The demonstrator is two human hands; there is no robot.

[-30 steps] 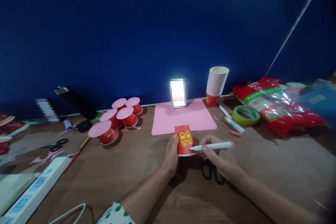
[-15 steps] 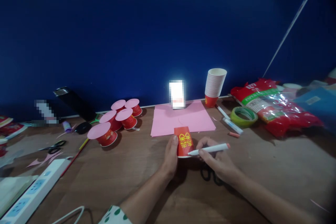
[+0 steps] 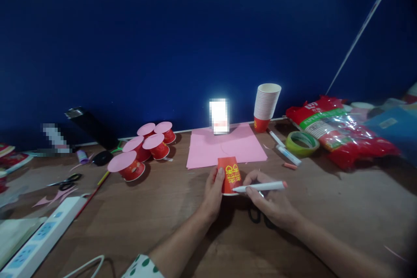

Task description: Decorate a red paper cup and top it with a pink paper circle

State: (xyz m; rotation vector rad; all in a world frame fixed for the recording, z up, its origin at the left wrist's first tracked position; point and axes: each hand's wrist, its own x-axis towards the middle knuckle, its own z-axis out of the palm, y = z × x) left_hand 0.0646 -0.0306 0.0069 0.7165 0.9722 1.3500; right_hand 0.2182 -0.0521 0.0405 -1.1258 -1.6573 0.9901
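Note:
My left hand [image 3: 214, 189] grips a red paper cup [image 3: 227, 166] by its side, thumb along the wall. The cup is upside down, its white rim at the bottom, and bears yellow printed characters. In my right hand [image 3: 265, 200] is a white marker [image 3: 263, 186] with a pinkish end. Its tip is at the cup's side near the rim; whether it touches I cannot tell. Under my right hand, black-handled scissors [image 3: 254, 216] are partly hidden. Behind the cup lie pink paper sheets [image 3: 208, 150].
Several red cups with pink discs [image 3: 122, 162] stand left of centre. A stack of paper cups [image 3: 267, 104], green tape [image 3: 301, 144], a marker cap [image 3: 290, 166] and a red plastic bag [image 3: 339, 134] are at right. A white power strip [image 3: 48, 230] lies at left.
The cup has turned slightly in my left hand, its printed characters shifting to the right. The marker tip stays close to the cup's lower side.

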